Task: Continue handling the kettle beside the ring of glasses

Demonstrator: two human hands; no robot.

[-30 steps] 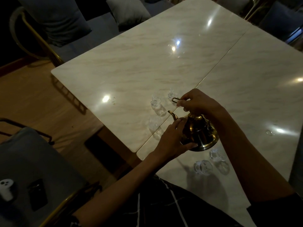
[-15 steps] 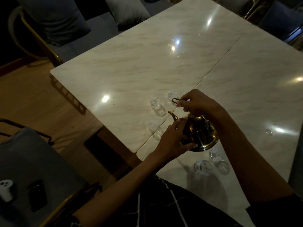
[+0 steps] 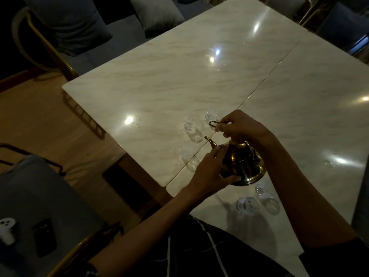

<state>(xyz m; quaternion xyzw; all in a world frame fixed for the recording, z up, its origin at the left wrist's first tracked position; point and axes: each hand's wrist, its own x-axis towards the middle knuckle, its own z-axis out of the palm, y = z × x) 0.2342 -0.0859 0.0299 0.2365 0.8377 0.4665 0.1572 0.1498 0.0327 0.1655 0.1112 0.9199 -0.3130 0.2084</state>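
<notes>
Almost nothing moves since the earlier frames: both hands and the pot keep the same pose, only a slight camera shift.

Head view: brass teapot (image 3: 242, 163) sits tilted over the marble table (image 3: 179, 82), near edge, just right of the seam between the two slabs, spout pointing far-left. Shiny gold body, round flared base, dark reflections, curved thin spout. Left hand (image 3: 208, 172) cups the pot's left side, fingers curled around the body, thumb under the base. Right hand (image 3: 242, 126) is above the pot, fingers curled, pinching a thin wire loop handle (image 3: 214, 123) that sticks out left. Cannot tell if the base touches the table.

Small clear glasses: two far-left of the spout (image 3: 189, 124), (image 3: 210, 116), one just below the spout (image 3: 187, 151), two near-right of the pot (image 3: 247, 205), (image 3: 263, 190). Grey chair (image 3: 30, 196) at near left holds a dark phone-like object (image 3: 45, 237) and a white plug (image 3: 7, 229).
</notes>
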